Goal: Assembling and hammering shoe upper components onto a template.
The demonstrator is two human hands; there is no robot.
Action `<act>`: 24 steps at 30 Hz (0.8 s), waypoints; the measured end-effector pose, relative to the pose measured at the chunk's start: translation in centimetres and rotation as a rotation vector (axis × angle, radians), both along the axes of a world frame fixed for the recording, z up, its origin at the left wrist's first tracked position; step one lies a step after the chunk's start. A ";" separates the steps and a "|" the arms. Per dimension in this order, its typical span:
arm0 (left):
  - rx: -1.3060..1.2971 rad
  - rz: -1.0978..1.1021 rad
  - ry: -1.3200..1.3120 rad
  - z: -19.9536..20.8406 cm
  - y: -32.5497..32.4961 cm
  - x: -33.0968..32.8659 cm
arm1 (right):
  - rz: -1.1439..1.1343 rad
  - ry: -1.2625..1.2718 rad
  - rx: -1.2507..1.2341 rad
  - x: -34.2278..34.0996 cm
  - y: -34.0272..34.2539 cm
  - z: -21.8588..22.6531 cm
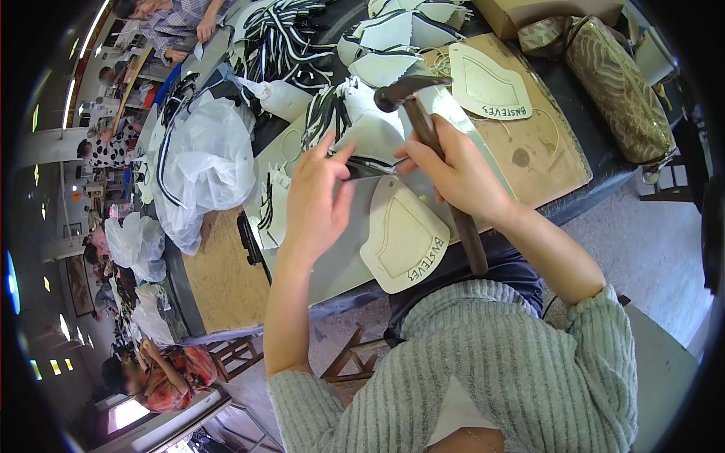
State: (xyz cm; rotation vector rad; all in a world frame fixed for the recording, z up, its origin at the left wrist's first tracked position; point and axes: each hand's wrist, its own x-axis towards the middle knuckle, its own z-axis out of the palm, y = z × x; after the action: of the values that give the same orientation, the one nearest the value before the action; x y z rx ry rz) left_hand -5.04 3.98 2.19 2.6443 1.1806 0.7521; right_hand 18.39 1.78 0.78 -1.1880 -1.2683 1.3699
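gripping a hammer (pixel 420 121) by its shaft, the right hand (pixel 464 177) has its fingers curled round the wood, head to the far side and butt toward the near edge; its fingertips reach left to the edge of a white piece (pixel 370 136) with dark trim. the left hand (pixel 317 204) is half open at the other end of that edge, index finger and thumb apart – whether any finger pinches the trim, i cannot tell. the white piece lies between the hands, on a grey board (pixel 325 268).

just near of it, a cream template (pixel 405 234) with a curved outline rests on the board, left of the hammer's butt. a second template (pixel 491 81) lies far right, on a brown panel (pixel 544 147).

farther out, a heap of black-and-white strips (pixel 276 45) sits far left of the hammer, with a stack of white cut pieces (pixel 393 34) to its right. a translucent plastic bag (pixel 208 158) stands left of the left hand; a patterned pouch (pixel 623 90) lies far right – beyond the brown panel.
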 end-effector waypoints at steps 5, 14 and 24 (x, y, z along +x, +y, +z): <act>-0.090 0.221 -0.261 2.2 -1.2 -0.5 | 0.017 -0.023 0.068 -0.9 0.4 -1.1; -0.785 0.278 -1.151 1.8 -4.7 4.7 | -0.081 0.219 0.049 -0.3 -2.1 1.1; -1.174 0.222 -0.838 -2.6 -3.6 0.9 | 0.020 0.172 -0.122 0.4 -5.3 -0.1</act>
State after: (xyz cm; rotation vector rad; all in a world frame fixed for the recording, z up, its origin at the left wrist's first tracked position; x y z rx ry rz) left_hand -4.18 0.42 -0.39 1.0909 1.1077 0.7276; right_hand 18.79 -3.53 0.68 -1.1155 -1.0910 1.5480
